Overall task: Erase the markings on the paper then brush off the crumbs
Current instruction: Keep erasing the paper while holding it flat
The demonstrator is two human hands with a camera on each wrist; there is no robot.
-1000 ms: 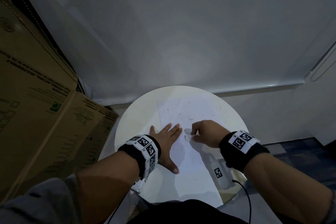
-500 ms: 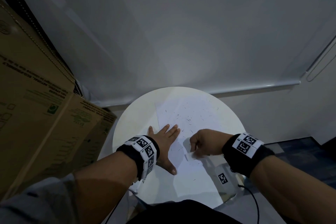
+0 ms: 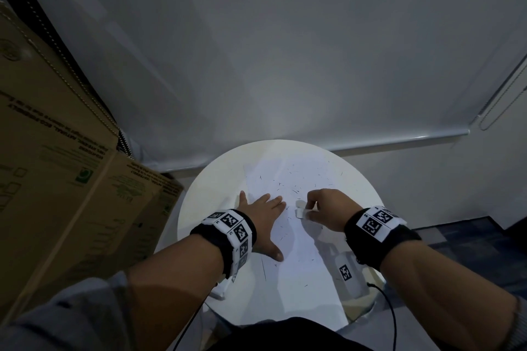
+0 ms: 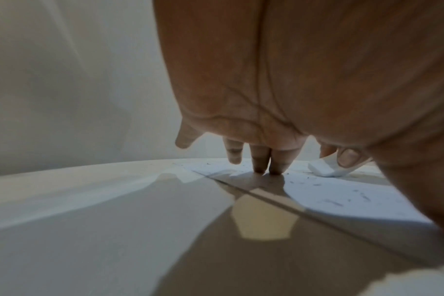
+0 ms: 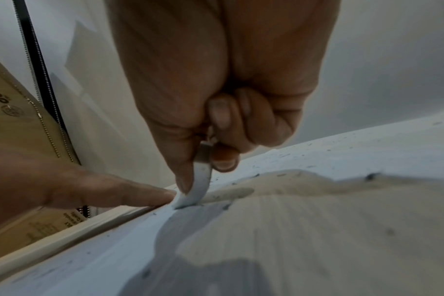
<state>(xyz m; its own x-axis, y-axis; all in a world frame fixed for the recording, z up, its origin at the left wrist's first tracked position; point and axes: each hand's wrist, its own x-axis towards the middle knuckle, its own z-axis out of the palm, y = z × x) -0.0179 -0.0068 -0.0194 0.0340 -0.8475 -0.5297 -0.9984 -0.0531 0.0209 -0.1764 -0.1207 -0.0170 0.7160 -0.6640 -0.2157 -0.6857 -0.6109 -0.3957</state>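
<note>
The right hand (image 3: pixel 325 208) pinches a white eraser (image 3: pixel 300 211) between thumb and curled fingers, its lower edge pressed onto the paper (image 3: pixel 296 271); the right wrist view shows the eraser (image 5: pixel 197 188) bent slightly against the sheet. Compared with half a second ago, this hand has travelled from nearer the person back toward 12 o'clock, much where it sat 1 second ago. That reads as 1 full back-and-forth rubbing stroke over the same patch, so the erasing step looks ongoing rather than finished.

The left hand (image 3: pixel 263 216) has not shifted: fingers straight and spread, palm flat, pinning the sheet at 9 o'clock of the eraser. In the left wrist view its fingertips (image 4: pixel 267 166) press on the paper's left edge, with the eraser (image 4: pixel 330 167) just beside them.

The paper lies along the middle of the round white worktop (image 3: pixel 205 208), running from 12 to 6 o'clock. Dark crumbs (image 3: pixel 288 179) are scattered over it, thickest toward 12 o'clock of both hands, with a few near the 6 o'clock end. I cannot tell whether any specks are leftover markings. Brushing is not yet begun, and it will have plenty to clear.

A cardboard box (image 3: pixel 57 174) stands at 9 o'clock beside the worktop.
</note>
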